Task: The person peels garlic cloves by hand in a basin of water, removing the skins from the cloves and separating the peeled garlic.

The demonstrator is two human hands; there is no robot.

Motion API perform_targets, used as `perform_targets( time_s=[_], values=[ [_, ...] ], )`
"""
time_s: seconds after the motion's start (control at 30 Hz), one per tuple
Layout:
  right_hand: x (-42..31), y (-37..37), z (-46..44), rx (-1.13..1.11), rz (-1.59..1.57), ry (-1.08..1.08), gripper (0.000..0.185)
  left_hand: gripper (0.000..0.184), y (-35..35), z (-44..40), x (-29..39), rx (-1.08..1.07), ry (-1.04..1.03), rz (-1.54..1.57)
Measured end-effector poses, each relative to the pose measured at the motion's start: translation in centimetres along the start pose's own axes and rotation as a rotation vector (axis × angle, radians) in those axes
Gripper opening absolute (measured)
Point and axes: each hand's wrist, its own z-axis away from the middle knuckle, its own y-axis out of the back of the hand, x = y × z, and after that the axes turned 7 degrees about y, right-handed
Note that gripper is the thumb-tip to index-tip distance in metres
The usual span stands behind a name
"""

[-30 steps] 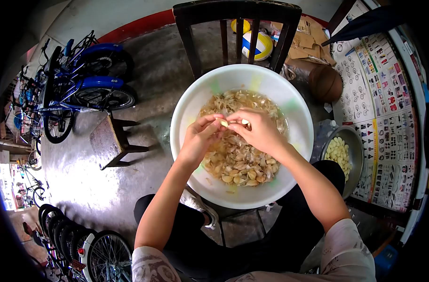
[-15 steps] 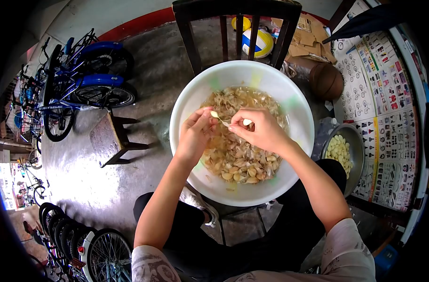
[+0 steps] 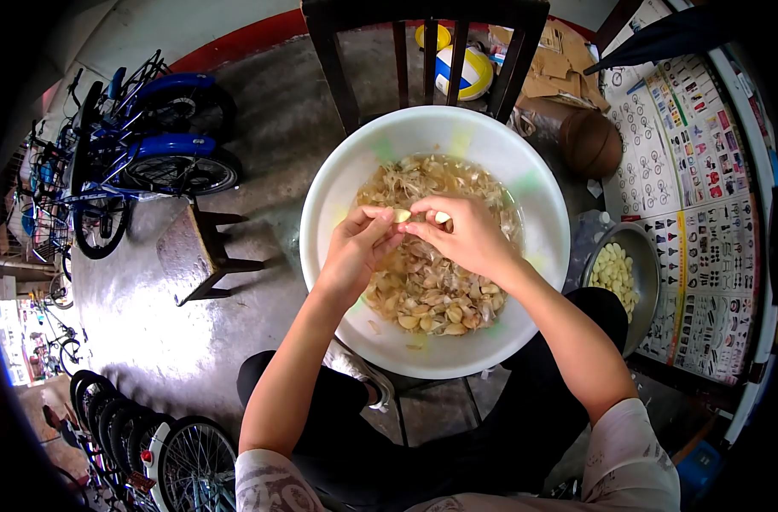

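Between the hands (image 3: 353, 252), garlic clove (image 3: 401, 216)

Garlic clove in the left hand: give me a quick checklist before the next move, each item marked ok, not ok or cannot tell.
1. Left hand has the garlic clove secured: ok, pinched at the fingertips above the white basin.
2. Right hand keeps its second clove secured: ok, it sits among the curled fingers.
3. Held garlic clove is free of every scrap of skin: cannot tell, too small.
4. White basin is free of loose skins: not ok, they lie thick in the water.
5. Metal bowl is uncovered: ok, pale cloves show inside, though the knee hides part of it.
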Motion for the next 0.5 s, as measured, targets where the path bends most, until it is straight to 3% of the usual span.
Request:
perform_targets(
  time_s=[0.1, 0.2, 0.5],
  values=[
    [0.5, -0.3, -0.1, 0.053, -0.089, 0.099, 0.019, 0.013, 0.1, 0.1, 0.4, -0.01, 0.022, -0.042],
    [0.6, -0.3, -0.2, 0.052, -0.196, 0.054, 0.014, 0.013, -0.4, 0.2, 1.2, 0.074, 0.062, -0.185],
    [0.3, 0.3, -0.3, 0.006, -0.143, 0.049, 0.008, 0.015, 0.3, -0.2, 1.0, 0.09, 0.059, -0.18]
  ],
)
